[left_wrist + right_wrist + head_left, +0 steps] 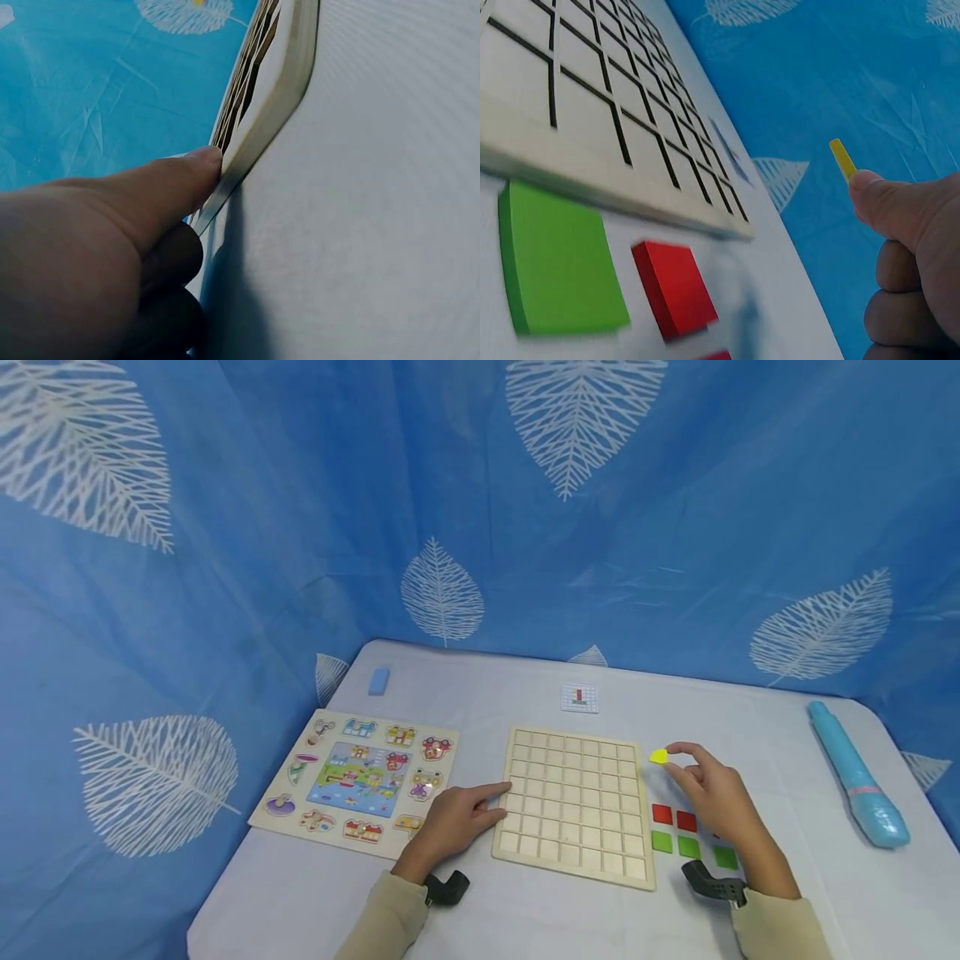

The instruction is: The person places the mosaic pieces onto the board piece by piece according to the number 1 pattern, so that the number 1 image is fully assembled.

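A small yellow tile point(658, 757), pinched and lifted, sits just beside the flat wooden grid board point(574, 803).

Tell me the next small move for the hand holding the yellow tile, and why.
Probably carry the yellow tile leftward over the wooden grid board and lower it into an empty cell. The right hand pinches the tile in the air just past the board's right edge, every cell looks empty, and the left hand presses a fingertip against the board's left edge.

Two bare hands point(457, 818), beige long sleeves, black camera mounts strapped at both wrists
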`<state>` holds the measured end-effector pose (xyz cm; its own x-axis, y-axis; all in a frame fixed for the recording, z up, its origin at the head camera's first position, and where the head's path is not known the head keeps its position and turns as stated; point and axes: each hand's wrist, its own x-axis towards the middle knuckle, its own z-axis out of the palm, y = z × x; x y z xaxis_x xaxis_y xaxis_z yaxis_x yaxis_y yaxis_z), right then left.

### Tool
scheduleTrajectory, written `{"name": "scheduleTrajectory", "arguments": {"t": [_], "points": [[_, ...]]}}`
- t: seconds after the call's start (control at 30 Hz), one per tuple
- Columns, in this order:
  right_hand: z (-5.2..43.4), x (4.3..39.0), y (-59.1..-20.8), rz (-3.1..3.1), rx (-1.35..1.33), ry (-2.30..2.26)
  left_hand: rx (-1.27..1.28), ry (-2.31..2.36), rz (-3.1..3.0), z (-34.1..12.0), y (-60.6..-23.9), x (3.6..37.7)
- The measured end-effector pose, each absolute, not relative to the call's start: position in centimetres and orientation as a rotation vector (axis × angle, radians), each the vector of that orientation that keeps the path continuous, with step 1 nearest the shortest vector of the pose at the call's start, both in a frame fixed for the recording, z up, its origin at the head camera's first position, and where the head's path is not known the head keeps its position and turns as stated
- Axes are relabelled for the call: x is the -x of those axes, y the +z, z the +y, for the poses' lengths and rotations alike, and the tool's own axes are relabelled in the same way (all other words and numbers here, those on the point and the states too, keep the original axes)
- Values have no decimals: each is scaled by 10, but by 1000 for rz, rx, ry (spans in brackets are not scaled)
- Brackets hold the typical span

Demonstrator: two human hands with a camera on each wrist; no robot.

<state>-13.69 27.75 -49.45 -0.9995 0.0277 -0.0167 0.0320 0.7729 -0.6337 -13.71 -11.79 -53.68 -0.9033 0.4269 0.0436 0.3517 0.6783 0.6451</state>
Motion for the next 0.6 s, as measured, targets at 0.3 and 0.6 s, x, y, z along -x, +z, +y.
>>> {"name": "scheduleTrajectory", "arguments": {"t": [0.3,0.6], "points": [[254,148,-501,2917,155,-1062,-621,1036,2759,-117,-537,137],[237,156,-504,2885,238,-1119,-645,1048,2767,-117,-537,138]]}}
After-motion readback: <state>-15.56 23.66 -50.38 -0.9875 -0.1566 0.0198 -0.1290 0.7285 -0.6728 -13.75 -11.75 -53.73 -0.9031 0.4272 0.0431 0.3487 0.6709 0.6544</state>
